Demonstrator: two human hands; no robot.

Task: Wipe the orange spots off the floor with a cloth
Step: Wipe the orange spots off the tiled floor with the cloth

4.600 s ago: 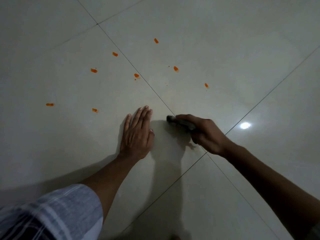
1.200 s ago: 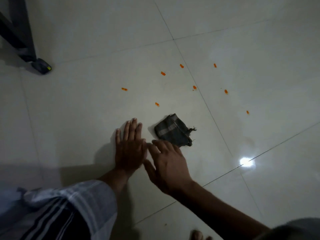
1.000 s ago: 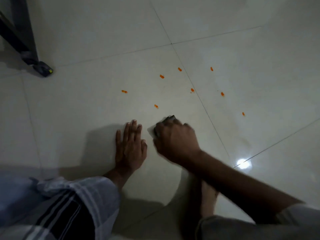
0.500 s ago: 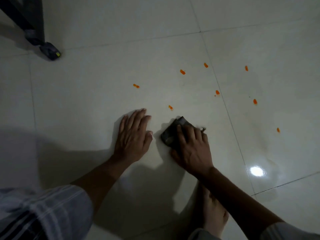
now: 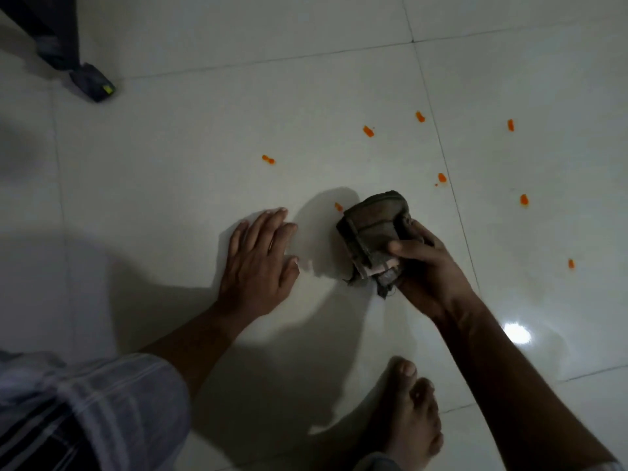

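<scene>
A folded dark grey cloth (image 5: 370, 229) is gripped in my right hand (image 5: 421, 266) and held tilted up off the white tiled floor (image 5: 170, 185), its underside facing me. My left hand (image 5: 260, 260) lies flat on the floor with fingers spread, to the left of the cloth. Several small orange spots dot the tiles beyond the hands: the nearest orange spot (image 5: 338, 207) sits just left of the cloth's top edge, another orange spot (image 5: 268, 159) further left, and others are spread to the right, such as one orange spot (image 5: 524, 199).
A dark furniture leg with a black foot (image 5: 91, 83) stands at the top left. My bare foot (image 5: 406, 413) rests on the floor below my right arm. A bright light glare (image 5: 516, 333) reflects off the tile at the right.
My right hand, which was pressing the cloth flat on the floor, has lifted and turned it up. The left hand stays planted. The view has shifted a little.
</scene>
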